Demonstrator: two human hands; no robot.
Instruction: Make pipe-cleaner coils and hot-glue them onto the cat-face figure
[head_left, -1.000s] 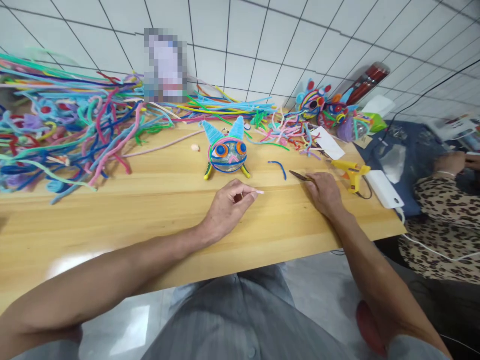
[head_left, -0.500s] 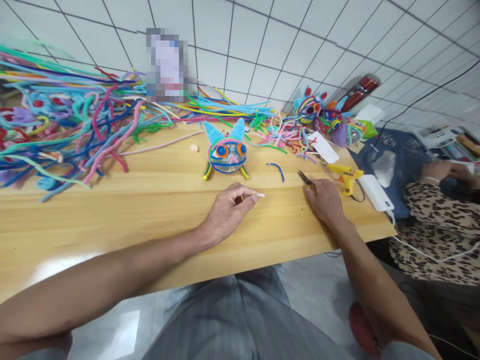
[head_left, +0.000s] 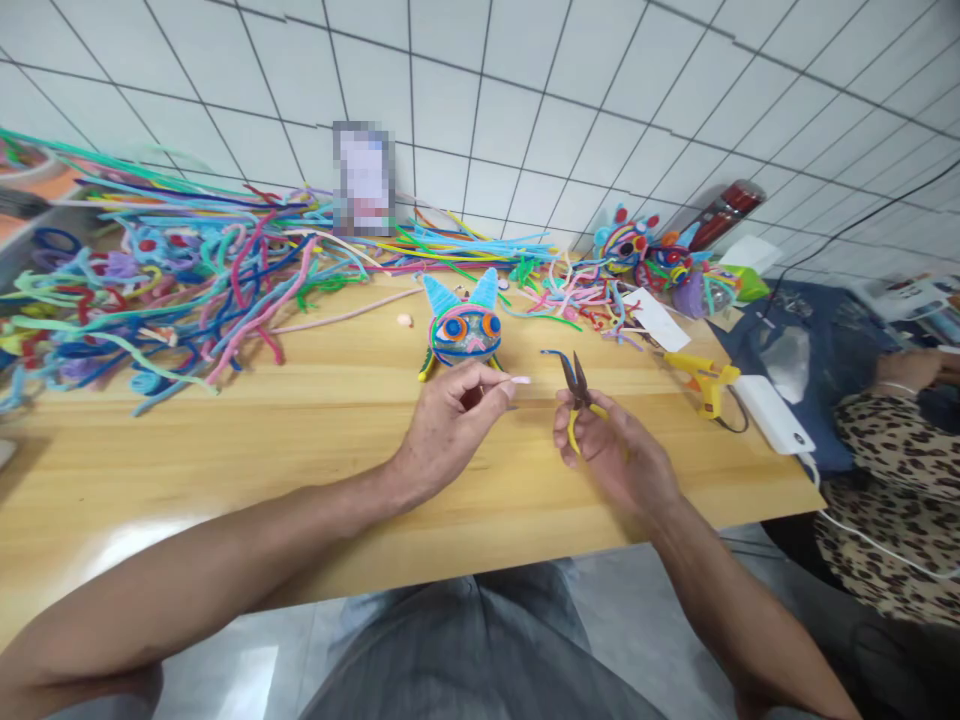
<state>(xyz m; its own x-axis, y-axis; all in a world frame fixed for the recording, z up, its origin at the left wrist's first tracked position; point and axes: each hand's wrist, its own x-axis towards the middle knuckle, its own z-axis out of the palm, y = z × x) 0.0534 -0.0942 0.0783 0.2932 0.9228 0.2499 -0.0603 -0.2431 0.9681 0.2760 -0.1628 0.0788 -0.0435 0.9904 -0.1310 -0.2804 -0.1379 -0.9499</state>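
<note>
Between thumb and forefinger, my left hand (head_left: 457, 420) pinches a short white-pink piece of pipe cleaner (head_left: 520, 380). My right hand (head_left: 619, 440) holds dark-jawed pliers (head_left: 576, 385) by their yellow handles, jaws pointing away from me and slightly apart. Just behind my left hand stands a small cat-like figure (head_left: 463, 335) with light blue ears, orange and blue eyes and yellow-tipped feet; my fingers hide part of its lower edge. A short blue pipe cleaner (head_left: 555, 354) lies beside the plier jaws, partly covered by them.
A heap of coloured pipe cleaners (head_left: 187, 290) fills the left back. Against the tiled wall leans a blurred-out upright object (head_left: 364, 180). On the right are a yellow glue gun (head_left: 701, 380), a white power bank (head_left: 776, 415) and more finished figures (head_left: 626, 240). Another person's patterned sleeve (head_left: 874, 420) shows far right.
My right hand has lifted the pliers off the table and brought them left, towards my left hand. My left hand keeps its pinch on the small piece. The view has shifted slightly.
</note>
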